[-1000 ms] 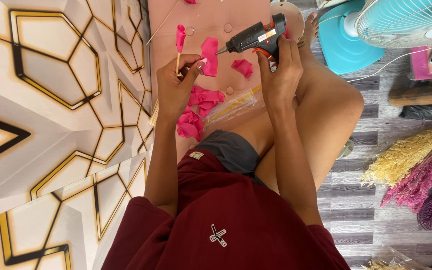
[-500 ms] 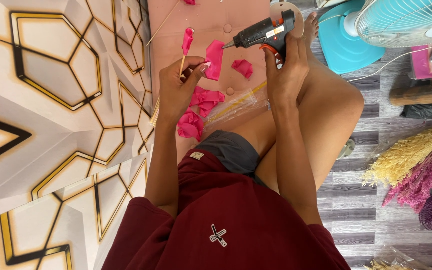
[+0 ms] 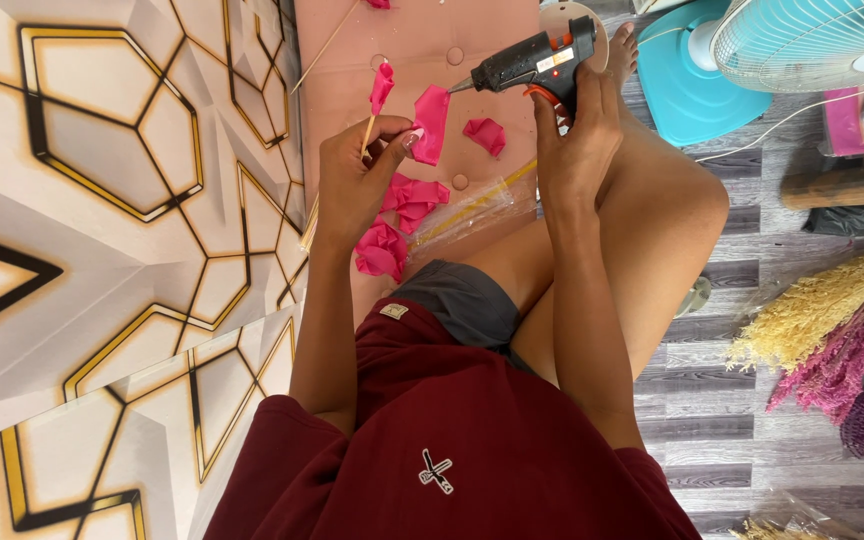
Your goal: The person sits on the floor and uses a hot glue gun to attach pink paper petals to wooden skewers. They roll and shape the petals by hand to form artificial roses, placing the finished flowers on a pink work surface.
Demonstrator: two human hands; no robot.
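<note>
On the pink cushioned surface [image 3: 472,95] between the patterned wall panel [image 3: 102,200] and the turquoise fan [image 3: 752,60], this looks like the gluing step of building a flower. The right hand [image 3: 577,140] is wrapped tight around a black glue gun [image 3: 532,62], its nozzle aimed at a pink petal [image 3: 430,122]. The left hand [image 3: 357,175] pinches that petal under the thumb together with a thin wooden stick [image 3: 367,132] that carries a small pink bud [image 3: 381,85]. Loose petals [image 3: 407,200] lie just beside the wrist. I'd judge the next move calls for a small dab on the petal's edge, kept clear of the fingertips.
</note>
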